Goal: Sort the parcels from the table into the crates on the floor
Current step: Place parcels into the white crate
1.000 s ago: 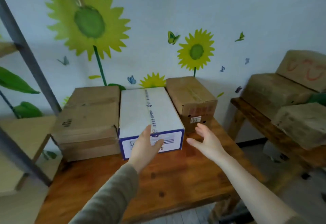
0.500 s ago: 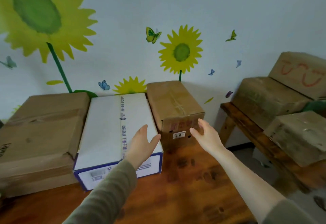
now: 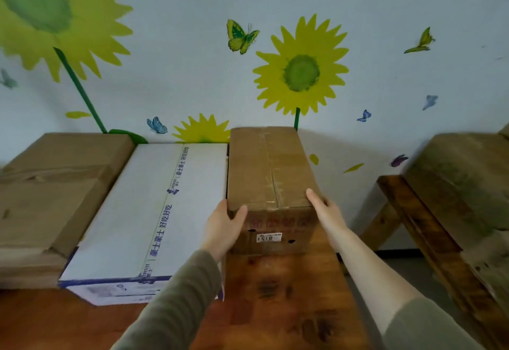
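Parcel: the brown parcel (image 3: 270,173) stands at the table's (image 3: 275,308) back right corner, tight beside the white box (image 3: 154,212).
Hands: the left hand (image 3: 223,228) grips its near left corner, thumb on the front. The right hand (image 3: 326,210) presses flat against its right side.
Risk: a squeeze-only hold may slip once lifted, and the white box could drag along.
Hidden: left fingers; crates out of view.
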Motion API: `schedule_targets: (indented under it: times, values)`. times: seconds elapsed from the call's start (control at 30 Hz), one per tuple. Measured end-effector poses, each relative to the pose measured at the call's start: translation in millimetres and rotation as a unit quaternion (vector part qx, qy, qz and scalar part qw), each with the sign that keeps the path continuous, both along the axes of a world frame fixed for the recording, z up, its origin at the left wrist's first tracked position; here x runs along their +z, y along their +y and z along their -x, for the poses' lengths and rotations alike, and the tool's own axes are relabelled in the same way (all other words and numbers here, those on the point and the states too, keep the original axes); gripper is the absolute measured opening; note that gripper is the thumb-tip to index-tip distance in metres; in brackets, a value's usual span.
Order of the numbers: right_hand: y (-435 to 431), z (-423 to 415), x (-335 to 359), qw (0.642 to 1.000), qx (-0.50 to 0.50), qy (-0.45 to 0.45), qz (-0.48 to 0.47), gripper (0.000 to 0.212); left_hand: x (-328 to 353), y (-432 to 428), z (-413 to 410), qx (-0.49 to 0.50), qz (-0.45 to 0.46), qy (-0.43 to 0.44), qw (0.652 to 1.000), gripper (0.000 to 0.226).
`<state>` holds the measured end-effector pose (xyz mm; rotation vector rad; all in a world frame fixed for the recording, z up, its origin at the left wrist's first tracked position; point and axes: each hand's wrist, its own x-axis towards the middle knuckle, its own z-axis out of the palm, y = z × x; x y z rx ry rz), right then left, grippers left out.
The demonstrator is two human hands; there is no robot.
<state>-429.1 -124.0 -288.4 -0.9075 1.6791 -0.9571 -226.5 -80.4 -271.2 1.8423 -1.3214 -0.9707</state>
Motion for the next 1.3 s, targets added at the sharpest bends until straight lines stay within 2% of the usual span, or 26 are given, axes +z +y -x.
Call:
schedule_targets:
  times: [0.1, 0.3, 0.4, 0.6, 0.7, 0.8, 0.87, 0.93, 1.0, 1.07, 1.2, 1.3]
  values:
    - [-2, 1, -8, 0.999, -0.013, -0.045, -0.020, 0.070, -1, -3, 3, 0.012, 0.005, 0.001, 1.000, 0.037]
    - [3, 19, 4, 0.987, -0.099, -0.124, -0.019, 0.049, 16, -1, 22, -0.020, 0.065, 0.012, 0.998, 0.052]
    - [14, 32, 16, 0.974, -0.161, -0.157, -0.013, 0.050, 33, -2, 30, -0.056, 0.113, 0.026, 0.992, 0.045]
    - [42, 46, 33, 0.947, -0.228, -0.224, 0.042, 0.031, 53, 2, 37, -0.146, 0.199, 0.033, 0.969, 0.037]
    - [54, 48, 42, 0.937, -0.246, -0.242, 0.056, 0.016, 60, 3, 36, -0.108, 0.261, 0.018, 0.959, 0.031]
    - [65, 41, 54, 0.932, -0.241, -0.259, 0.076, 0.017, 78, 7, 32, -0.075, 0.276, 0.064, 0.956, 0.032]
    - [70, 35, 57, 0.926, -0.242, -0.277, 0.089, 0.016, 90, 6, 24, -0.052, 0.256, 0.029, 0.965, 0.056]
    - [74, 30, 60, 0.923, -0.241, -0.284, 0.097, 0.018, 97, 9, 11, -0.021, 0.171, -0.016, 0.985, 0.098]
    - [74, 24, 65, 0.923, -0.235, -0.283, 0.110, 0.019, 106, 16, 0, -0.017, 0.102, 0.044, 0.994, 0.113]
    - [75, 18, 69, 0.924, -0.228, -0.284, 0.118, 0.020, 111, 25, -6, -0.032, 0.073, 0.113, 0.990, 0.102]
    - [71, 7, 75, 0.931, -0.205, -0.278, 0.119, 0.024, 115, 25, -18, -0.017, 0.085, 0.146, 0.985, 0.041]
    - [67, 5, 78, 0.922, -0.203, -0.309, 0.115, 0.033, 113, 20, -38, 0.067, 0.076, 0.201, 0.974, 0.038]
